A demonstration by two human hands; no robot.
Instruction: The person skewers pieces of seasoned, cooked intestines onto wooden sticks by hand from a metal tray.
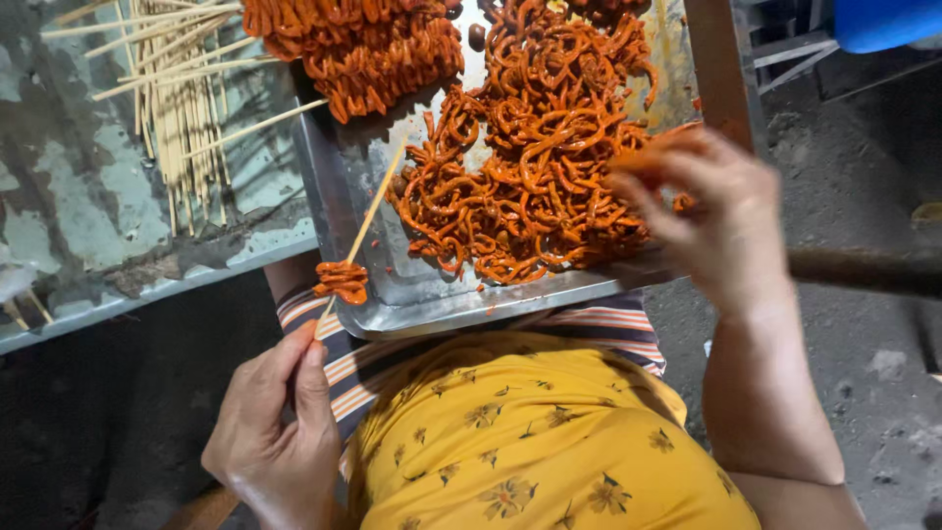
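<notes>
My left hand (280, 422) grips the lower end of a thin bamboo skewer (373, 211) that points up over a metal tray (412, 294). A few orange-red marinated strips (341, 282) are threaded on the skewer near the tray's front edge. My right hand (716, 211) hovers over the right side of the tray, fingers pinched on one orange strip (648, 157) from the loose pile of strips (535, 167). A second heap of threaded strips (358, 49) lies at the tray's far left.
Several bare bamboo skewers (182, 88) lie on a worn grey-green tabletop (78, 196) left of the tray. A dark bar (863, 270) runs right of my right hand. Grey ground and a blue object (883, 22) lie further right.
</notes>
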